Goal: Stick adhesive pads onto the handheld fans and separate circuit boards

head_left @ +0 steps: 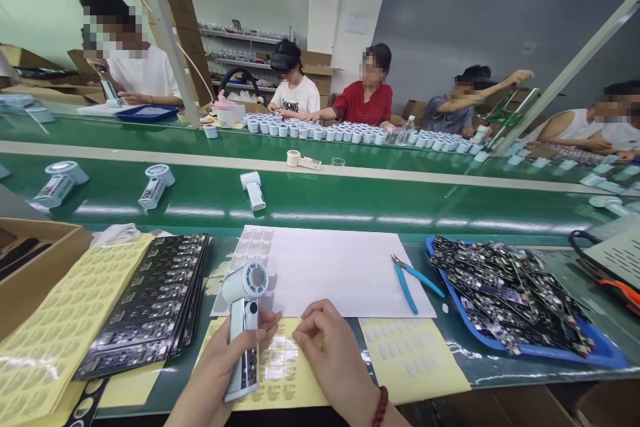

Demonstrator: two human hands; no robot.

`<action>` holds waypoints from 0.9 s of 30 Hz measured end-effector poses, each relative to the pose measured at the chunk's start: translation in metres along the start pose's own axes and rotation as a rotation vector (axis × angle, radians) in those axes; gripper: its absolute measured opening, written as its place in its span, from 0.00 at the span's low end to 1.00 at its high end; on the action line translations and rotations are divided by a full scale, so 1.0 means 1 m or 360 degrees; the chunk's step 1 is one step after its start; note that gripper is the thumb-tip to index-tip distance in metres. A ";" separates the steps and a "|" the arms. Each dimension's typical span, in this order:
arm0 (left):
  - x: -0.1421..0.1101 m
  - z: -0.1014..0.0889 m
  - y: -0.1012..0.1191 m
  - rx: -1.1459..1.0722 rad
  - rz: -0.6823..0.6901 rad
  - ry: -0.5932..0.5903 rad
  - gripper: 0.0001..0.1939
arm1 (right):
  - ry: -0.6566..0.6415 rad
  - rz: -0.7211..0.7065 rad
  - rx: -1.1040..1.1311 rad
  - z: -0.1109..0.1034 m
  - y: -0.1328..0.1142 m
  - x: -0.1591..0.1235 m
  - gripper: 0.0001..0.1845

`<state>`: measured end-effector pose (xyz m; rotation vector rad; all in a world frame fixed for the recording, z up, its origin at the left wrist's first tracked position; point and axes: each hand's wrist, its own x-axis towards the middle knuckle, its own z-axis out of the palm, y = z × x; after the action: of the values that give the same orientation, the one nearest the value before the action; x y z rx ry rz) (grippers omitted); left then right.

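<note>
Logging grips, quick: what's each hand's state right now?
Left hand: closed around the pale-blue handheld fan.
Right hand: partly curled; whether it holds anything can't be told.

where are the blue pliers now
In the head view, the blue pliers lie across the right edge of the white sheet, left of the blue tray.

The handheld fan (244, 312) looks like smooth plastic with a soft sheen, plus a seriously glossy dark strip down the handle. The yellow sticker sheet (277, 373) is slick, shiny paper, while the white sheet (330, 273) is just plain matt paper. Cutters (406, 288) have smooth plastic grips and metal tips. Cardboard box (60, 280) is dull, green belt (325, 203) super glossy.
</note>
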<state>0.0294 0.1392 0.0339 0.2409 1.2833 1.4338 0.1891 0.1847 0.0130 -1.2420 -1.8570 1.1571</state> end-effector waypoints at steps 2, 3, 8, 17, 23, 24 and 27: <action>0.004 -0.004 -0.004 0.0065 -0.0003 0.0006 0.13 | 0.0003 -0.0028 -0.0089 0.004 0.000 -0.001 0.09; 0.006 -0.006 -0.006 0.0083 -0.0008 0.0011 0.14 | 0.0000 -0.0041 -0.0119 0.004 0.000 -0.001 0.10; 0.009 -0.009 -0.006 0.0107 -0.0075 0.0014 0.18 | -0.0094 -0.0047 0.0018 -0.008 -0.006 0.001 0.10; -0.008 0.020 0.015 0.0047 0.0016 -0.0013 0.26 | -0.0292 -0.0012 0.0737 -0.025 -0.048 0.005 0.03; -0.002 0.029 0.026 -0.0221 -0.0035 0.0162 0.18 | -0.0362 0.0051 0.0619 -0.016 -0.070 0.015 0.06; -0.002 0.031 0.028 -0.0247 -0.0046 0.0158 0.17 | -0.0364 0.0055 0.0595 -0.015 -0.071 0.017 0.06; -0.003 0.034 0.032 -0.0246 -0.0039 0.0148 0.17 | -0.0379 0.0057 0.0551 -0.015 -0.074 0.019 0.06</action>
<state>0.0368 0.1633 0.0737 0.0556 1.2387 1.5297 0.1654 0.1944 0.0867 -0.9788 -1.7053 1.6255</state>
